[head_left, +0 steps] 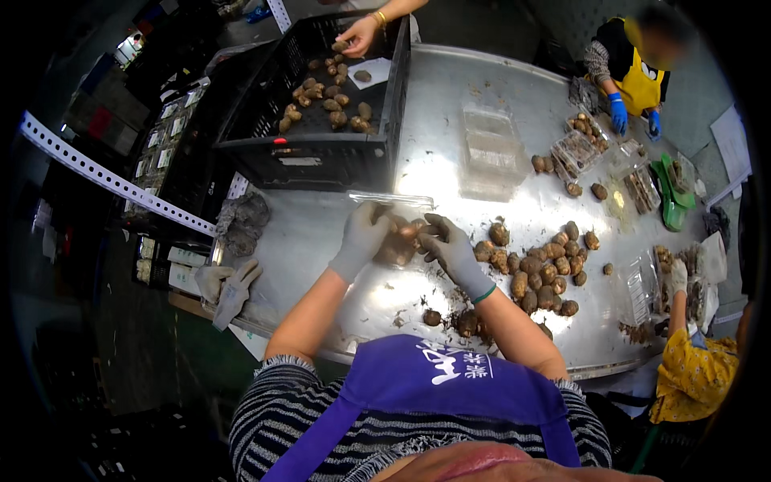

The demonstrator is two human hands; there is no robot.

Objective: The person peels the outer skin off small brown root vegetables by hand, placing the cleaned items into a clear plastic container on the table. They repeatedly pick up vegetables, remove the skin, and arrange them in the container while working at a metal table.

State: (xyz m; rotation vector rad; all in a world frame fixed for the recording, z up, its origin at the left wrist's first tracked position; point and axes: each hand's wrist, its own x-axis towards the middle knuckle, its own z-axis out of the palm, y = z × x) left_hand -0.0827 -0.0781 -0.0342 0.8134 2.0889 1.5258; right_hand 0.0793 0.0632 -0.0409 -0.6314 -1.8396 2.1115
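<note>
A clear plastic clamshell box [394,250] with brown taro corms in it lies in front of me on the metal table, its lid raised at the far side. My left hand [368,232], in a grey glove, is at the box's left edge; whether its fingers grip the box is hard to see. Over the right side of the box my right hand [446,241], gloved too, has its fingertips at a reddish-brown corm [411,230]; whether it grips the corm is unclear. A pile of loose taro corms [547,271] lies to the right of my right hand.
A black plastic crate [319,159] holding corms stands at the far left; another person's hand reaches into it. Stacked clear boxes [493,150] lie beyond my hands. Grey gloves [236,295] rest at the table's left edge. Two co-workers handle packed boxes on the right.
</note>
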